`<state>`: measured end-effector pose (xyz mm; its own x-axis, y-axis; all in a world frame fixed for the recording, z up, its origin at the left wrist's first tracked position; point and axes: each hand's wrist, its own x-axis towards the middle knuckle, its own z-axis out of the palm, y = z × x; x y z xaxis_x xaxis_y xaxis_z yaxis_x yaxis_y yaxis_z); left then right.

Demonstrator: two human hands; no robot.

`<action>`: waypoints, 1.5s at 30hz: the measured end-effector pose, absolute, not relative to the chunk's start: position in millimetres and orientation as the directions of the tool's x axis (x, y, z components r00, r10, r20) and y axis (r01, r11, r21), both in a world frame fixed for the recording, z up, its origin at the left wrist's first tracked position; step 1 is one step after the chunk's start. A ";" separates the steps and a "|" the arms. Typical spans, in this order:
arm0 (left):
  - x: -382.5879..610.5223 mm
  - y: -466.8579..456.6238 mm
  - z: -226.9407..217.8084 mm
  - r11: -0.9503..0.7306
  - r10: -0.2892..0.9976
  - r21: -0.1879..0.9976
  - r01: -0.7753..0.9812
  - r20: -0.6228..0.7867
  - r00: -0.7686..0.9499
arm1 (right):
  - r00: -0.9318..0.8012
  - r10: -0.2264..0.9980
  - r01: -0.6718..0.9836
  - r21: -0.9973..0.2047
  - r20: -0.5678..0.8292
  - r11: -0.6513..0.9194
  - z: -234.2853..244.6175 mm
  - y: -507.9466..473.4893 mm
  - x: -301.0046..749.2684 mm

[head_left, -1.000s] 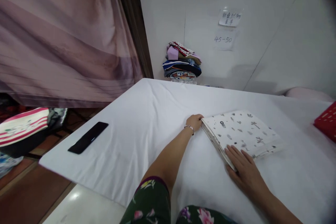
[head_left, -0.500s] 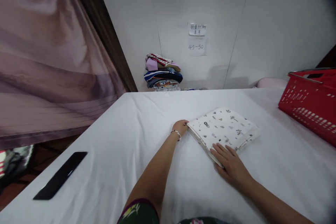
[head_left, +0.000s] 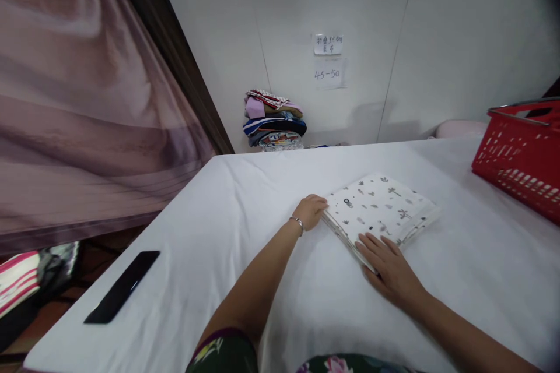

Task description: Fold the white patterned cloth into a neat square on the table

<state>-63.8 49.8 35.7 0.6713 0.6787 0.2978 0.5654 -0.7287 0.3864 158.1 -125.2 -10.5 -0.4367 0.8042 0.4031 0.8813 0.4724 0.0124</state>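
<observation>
A white cloth (head_left: 371, 207) printed with small dark plants and figures lies folded in several layers on the white-covered table. Its left corner is in my left hand (head_left: 310, 211), whose fingers are closed on the edge; a bracelet circles that wrist. My right hand (head_left: 391, 271) is at the near corner, fingers over the top and thumb along the edge below, gripping the layers. The undersides of both grips are hidden.
A red plastic basket (head_left: 520, 154) stands at the table's right side. On the left lies a flat black object (head_left: 123, 287). Beyond the far edge is a stack of folded fabrics (head_left: 275, 119) by the wall. A pinkish curtain (head_left: 87, 99) hangs at left.
The view has shifted slightly, so the table items appear further right. My left fingers sit further over the cloth's corner. My right hand keeps its place on the near corner.
</observation>
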 end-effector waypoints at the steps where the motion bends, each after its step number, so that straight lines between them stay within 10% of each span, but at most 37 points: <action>1: -64.8 49.9 36.5 -0.756 0.650 0.331 0.564 0.281 0.706 | -0.435 0.805 0.882 0.009 0.404 0.472 -11.3 -125.1 158.1; 15: -62.8 61.0 42.5 -0.859 0.483 -0.084 0.505 0.193 0.854 | -0.464 0.785 0.863 0.009 0.411 0.505 -8.0 -126.3 159.4; 34: -26.7 30.9 53.2 -0.810 0.582 0.275 0.517 0.481 0.656 | -0.450 0.788 0.862 -0.025 0.421 0.506 -6.0 -124.8 154.8; 45: 4.5 21.8 32.3 -0.676 0.716 0.252 0.693 0.002 0.698 | -0.415 0.828 0.873 -0.091 0.377 0.479 -2.0 -127.2 150.2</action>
